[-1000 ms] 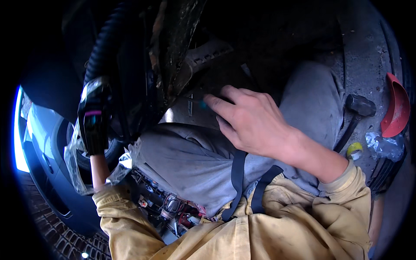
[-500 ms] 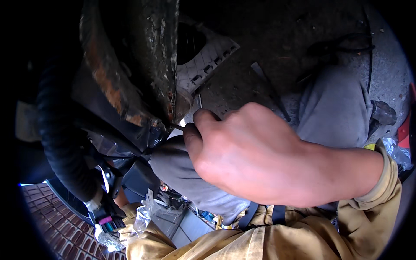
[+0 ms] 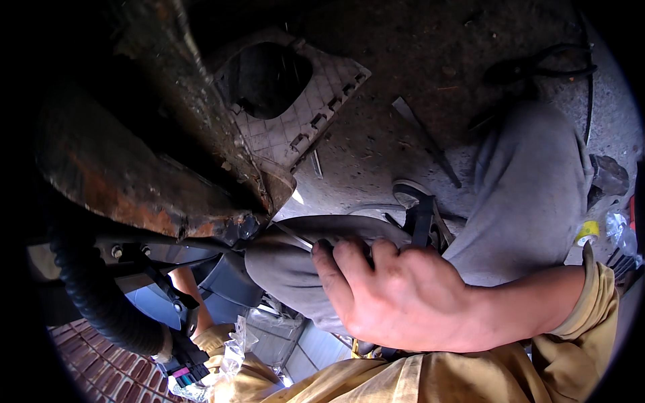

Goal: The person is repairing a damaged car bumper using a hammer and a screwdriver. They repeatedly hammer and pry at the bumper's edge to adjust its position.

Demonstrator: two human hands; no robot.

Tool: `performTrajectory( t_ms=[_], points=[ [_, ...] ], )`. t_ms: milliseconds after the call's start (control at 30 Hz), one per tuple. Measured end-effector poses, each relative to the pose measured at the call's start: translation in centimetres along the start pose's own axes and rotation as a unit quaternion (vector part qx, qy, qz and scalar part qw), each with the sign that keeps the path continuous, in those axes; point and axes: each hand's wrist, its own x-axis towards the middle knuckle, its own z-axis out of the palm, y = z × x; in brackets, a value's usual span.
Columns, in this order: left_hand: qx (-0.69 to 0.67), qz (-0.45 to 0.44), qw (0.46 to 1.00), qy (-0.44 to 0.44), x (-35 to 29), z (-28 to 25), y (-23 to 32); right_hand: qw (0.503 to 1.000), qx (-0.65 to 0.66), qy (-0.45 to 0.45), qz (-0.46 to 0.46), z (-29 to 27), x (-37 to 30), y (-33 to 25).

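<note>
One thin rod [image 3: 290, 233] (leftward, level)

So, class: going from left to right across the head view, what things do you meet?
Black ribbed hose → rusty metal part → grey grid panel → right hand → grey trouser leg → yellow cap.

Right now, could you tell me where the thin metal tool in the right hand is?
In the head view, the thin metal tool sits left of centre, running from the right hand up-left toward the rusty metal part.
</note>
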Motion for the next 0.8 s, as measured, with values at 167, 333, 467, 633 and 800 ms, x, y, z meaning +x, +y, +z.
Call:
performTrajectory(
  t_ms=[167, 333, 467, 633, 800],
  points=[
    [0.002, 0.009, 1.0, -0.003, 0.4, -0.3, 0.2, 0.999, -0.026, 0.035, 0.005, 0.4, -0.5, 0.0],
    [-0.003, 0.017, 1.0, -0.007, 1.3, 0.1, -0.2, 0.998, -0.003, 0.062, 0.014, 0.3, 0.2, 0.2],
    [0.0, 0.023, 1.0, -0.004, 1.2, 0.0, -0.6, 0.998, -0.007, 0.062, 0.015, 0.3, 0.6, -0.2],
    [-0.025, 0.034, 0.999, 0.002, 1.2, 2.1, -1.3, 0.996, -0.077, 0.03, 0.043, 0.0, 0.6, -2.3],
    [-0.05, 0.031, 0.998, 0.02, -1.2, 4.3, -2.3, 0.996, -0.071, 0.017, 0.042, 0.8, 0.1, -4.6]
  ],
)
